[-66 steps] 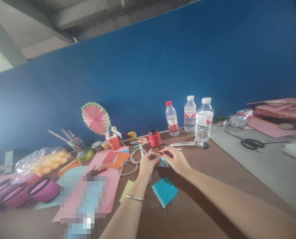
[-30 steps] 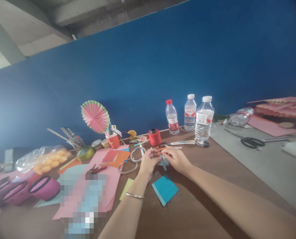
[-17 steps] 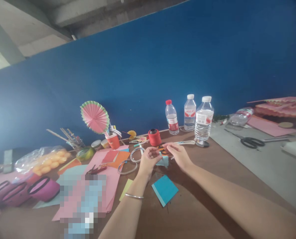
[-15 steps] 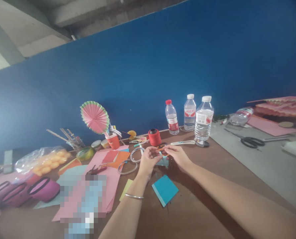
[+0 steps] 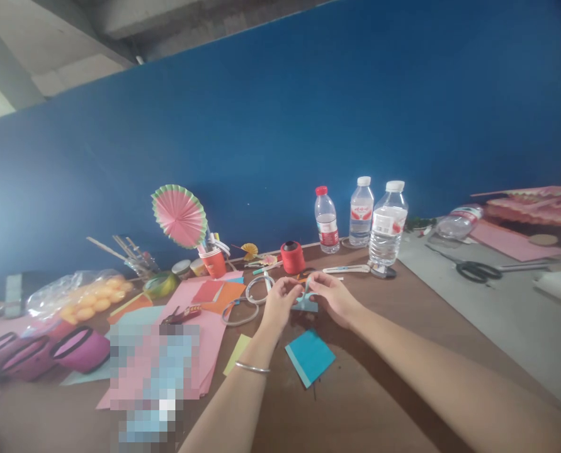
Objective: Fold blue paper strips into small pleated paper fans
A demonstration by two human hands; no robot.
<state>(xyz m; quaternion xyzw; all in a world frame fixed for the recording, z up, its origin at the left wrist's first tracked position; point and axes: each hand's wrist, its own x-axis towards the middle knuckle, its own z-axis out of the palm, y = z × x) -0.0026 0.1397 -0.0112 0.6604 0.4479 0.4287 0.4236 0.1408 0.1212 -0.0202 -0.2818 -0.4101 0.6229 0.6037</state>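
Observation:
My left hand, with a silver bangle at the wrist, is closed in a pinch. Facing it, my right hand pinches a narrow pale green paper strip that stands between both sets of fingertips. The left fingertips touch or nearly touch it; I cannot tell which. Just under the fingers is a light blue piece of paper. Nearer to me, a stack of blue square paper lies on the brown table. A yellow paper piece sits partly behind my left forearm.
Beyond my hands are a red thread spool, a utility knife and three upright bottles. Coloured paper sheets, pliers and a paper cup with a pink paper fan are left. Black scissors lie right.
An orange strip showed between my fingertips before; now the pale green strip stands there. My hands have stayed in nearly the same place, and the view has shifted slightly.

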